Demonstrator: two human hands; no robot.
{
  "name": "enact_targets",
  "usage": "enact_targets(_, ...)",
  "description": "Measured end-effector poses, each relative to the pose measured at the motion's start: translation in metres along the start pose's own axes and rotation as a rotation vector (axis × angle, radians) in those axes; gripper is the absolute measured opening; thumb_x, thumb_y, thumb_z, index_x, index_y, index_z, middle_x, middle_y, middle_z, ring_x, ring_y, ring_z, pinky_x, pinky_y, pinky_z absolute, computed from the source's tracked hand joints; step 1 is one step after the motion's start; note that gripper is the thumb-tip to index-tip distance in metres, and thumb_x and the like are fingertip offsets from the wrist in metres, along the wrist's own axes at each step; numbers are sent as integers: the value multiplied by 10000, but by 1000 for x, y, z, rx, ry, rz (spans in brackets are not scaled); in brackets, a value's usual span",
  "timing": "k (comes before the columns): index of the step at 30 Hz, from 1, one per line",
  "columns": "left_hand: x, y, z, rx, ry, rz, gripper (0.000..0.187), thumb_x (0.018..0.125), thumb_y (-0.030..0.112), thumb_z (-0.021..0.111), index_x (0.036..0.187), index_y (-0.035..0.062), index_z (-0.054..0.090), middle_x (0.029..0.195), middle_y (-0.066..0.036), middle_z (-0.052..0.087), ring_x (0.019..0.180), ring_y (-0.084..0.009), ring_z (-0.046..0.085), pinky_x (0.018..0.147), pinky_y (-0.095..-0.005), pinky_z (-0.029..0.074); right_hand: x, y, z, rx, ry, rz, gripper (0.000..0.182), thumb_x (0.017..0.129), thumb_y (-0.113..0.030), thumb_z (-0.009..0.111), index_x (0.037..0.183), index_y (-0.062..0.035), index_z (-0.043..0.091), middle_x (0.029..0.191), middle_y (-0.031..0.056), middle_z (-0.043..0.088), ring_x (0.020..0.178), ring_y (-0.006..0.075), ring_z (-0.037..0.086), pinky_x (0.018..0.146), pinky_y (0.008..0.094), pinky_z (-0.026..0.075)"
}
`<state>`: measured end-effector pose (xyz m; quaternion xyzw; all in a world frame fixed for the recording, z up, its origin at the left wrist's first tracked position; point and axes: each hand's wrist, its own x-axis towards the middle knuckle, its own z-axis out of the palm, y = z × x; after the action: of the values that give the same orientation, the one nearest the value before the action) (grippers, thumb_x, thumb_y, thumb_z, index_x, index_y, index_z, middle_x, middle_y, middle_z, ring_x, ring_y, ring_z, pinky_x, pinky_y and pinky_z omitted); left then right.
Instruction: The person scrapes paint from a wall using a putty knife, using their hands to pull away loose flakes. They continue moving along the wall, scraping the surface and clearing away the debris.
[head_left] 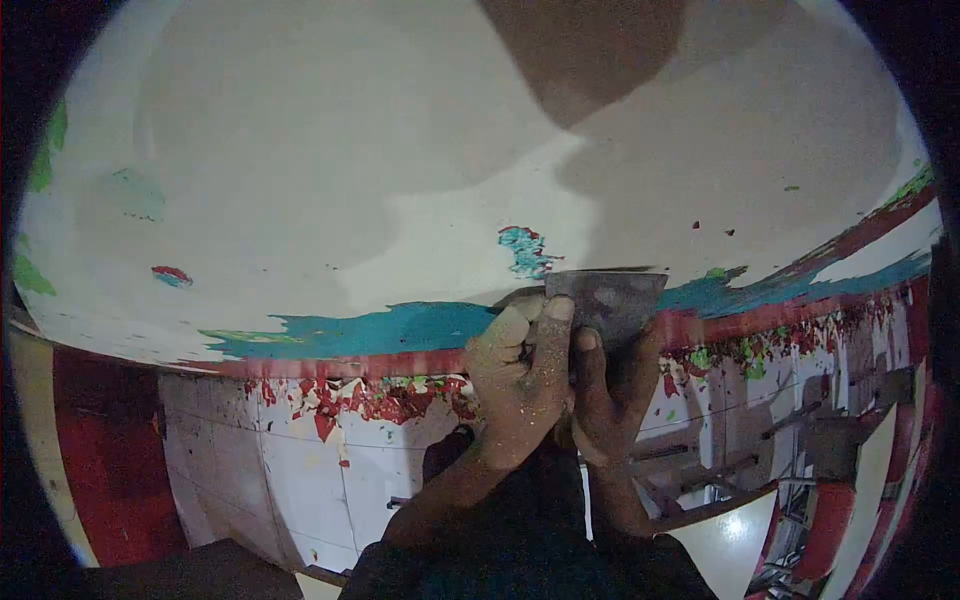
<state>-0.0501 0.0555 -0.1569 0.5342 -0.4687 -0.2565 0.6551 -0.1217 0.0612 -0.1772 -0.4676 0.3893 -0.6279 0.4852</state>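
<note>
Both hands grip one flat grey scraper blade (618, 298), its far edge against a large white surface (300, 180). My left hand (525, 370) has its fingers curled and its thumb on the blade's left side. Around the blade's right part, my right hand (610, 390) is closed, its thumb near the lower edge. A teal paint band (400, 328) with a red edge (340, 363) runs along the near side of the surface. Just beyond the blade lies a small teal and red patch (525, 250).
Red, green and white paint flakes (390, 400) lie on the pale tiled floor (310, 470) below the surface. Metal frames and a white panel (735, 540) stand at the lower right. At the far left is a red area (110, 450). Shadows fall across the white surface.
</note>
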Motion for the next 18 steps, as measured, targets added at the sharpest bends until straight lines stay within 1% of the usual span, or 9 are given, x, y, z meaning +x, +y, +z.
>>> enact_targets(1, 0, 1, 1, -2, 6, -17, 208, 863, 124, 529, 716, -23, 544, 535, -46, 492, 466, -56, 436, 413, -229, 344, 1, 1, 0, -9, 2, -1, 323, 866, -72, 505, 1149, 14, 377, 1067, 110, 495, 984, 176, 462, 876, 309, 358)
enact_targets(4, 7, -8, 0, -34, 8, 105, 214, 864, 123, 529, 704, -19, 537, 533, -50, 491, 468, -56, 438, 411, -239, 345, 2, -1, -2, -18, -15, 37, 319, 865, -76, 510, 1142, 12, 379, 1068, 106, 495, 985, 172, 461, 877, 303, 357)
enact_targets(7, -1, 3, -4, 6, -35, -41, 225, 878, 193, 515, 789, -1, 587, 673, 4, 533, 594, -61, 436, 518, -204, 348, 1, -2, -2, -98, 2, 39, 319, 861, -75, 515, 1137, 10, 380, 1074, 106, 492, 986, 170, 459, 874, 298, 358)
enact_targets(8, 3, 3, -4, 5, -27, -15, 232, 878, 200, 515, 784, 1, 588, 672, 6, 534, 591, -60, 436, 516, -205, 348, 3, -3, -1, -135, 12, 23, 320, 859, -75, 517, 1135, 9, 380, 1076, 106, 491, 986, 169, 458, 873, 297, 359)
enact_targets(11, 2, -1, -4, 11, -25, -22, 247, 878, 218, 515, 776, 6, 591, 670, 8, 538, 581, -58, 437, 507, -208, 349, 7, -8, 8, -4, 80, -46, 260, 849, -123, 558, 1009, 1, 394, 894, 90, 510, 805, 125, 493, 705, 266, 429)
enact_targets(13, 0, 3, -7, 18, -51, -98, 250, 880, 223, 511, 779, 9, 592, 668, 6, 541, 574, -59, 436, 499, -212, 351, 2, -7, 3, -33, 47, 46, 300, 851, -83, 526, 1099, 7, 383, 1022, 104, 493, 934, 158, 468, 821, 289, 382)
enact_targets(14, 4, 2, -5, 14, -30, -19, 231, 873, 196, 524, 755, 4, 579, 620, 0, 523, 538, -54, 431, 467, -219, 343, 4, -8, 3, -43, 29, 80, 328, 852, -63, 510, 1143, 10, 377, 1086, 111, 485, 998, 175, 455, 879, 300, 358)
enact_targets(16, 6, -6, -2, 10, 14, 124, 211, 857, 141, 550, 706, -6, 554, 523, -13, 488, 466, -43, 421, 402, -233, 328, 6, -10, 5, -4, 7, 22, 330, 854, -61, 508, 1147, 10, 375, 1089, 113, 484, 1003, 173, 453, 881, 300, 360)
enact_targets(18, 5, 5, -2, -96, 8, -31, 207, 859, 140, 546, 714, -7, 558, 525, -13, 488, 477, -39, 414, 408, -231, 330, 3, -11, 4, -11, 2, 1, 330, 855, -62, 507, 1148, 11, 374, 1083, 114, 487, 999, 170, 456, 875, 297, 366)
